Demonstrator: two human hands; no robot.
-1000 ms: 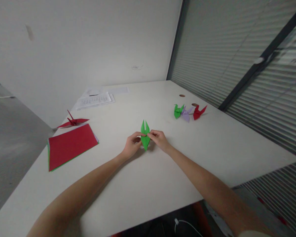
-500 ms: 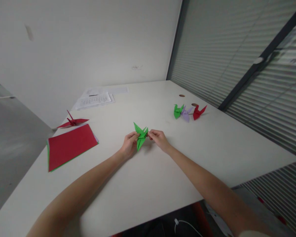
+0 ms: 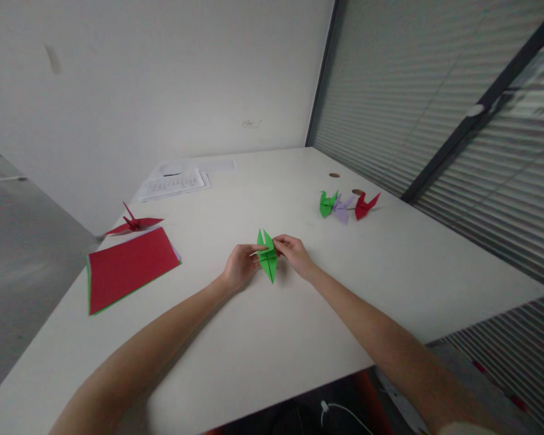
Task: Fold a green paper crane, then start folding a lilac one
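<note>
A partly folded green origami crane (image 3: 268, 261) is held between my two hands above the white table. My left hand (image 3: 241, 266) pinches its left side, the thumb lying across the front of the paper. On the other side, the fingertips of my right hand (image 3: 294, 254) are closed on the paper's upper right edge. Two narrow points stick up at the top, and one wider point hangs down toward me. Fingers behind the paper are mostly hidden.
Finished paper cranes, one green (image 3: 327, 204), one lilac (image 3: 342, 208) and one red (image 3: 365, 206), stand at the right. A red crane (image 3: 135, 223) sits at the left behind stacked coloured paper (image 3: 133, 269). Written sheets (image 3: 174, 183) lie farther back on the table (image 3: 236, 374).
The green paper has turned in my hands, so its slanted points now stand nearly upright. It has shifted slightly right, and my left thumb now stretches across it.
</note>
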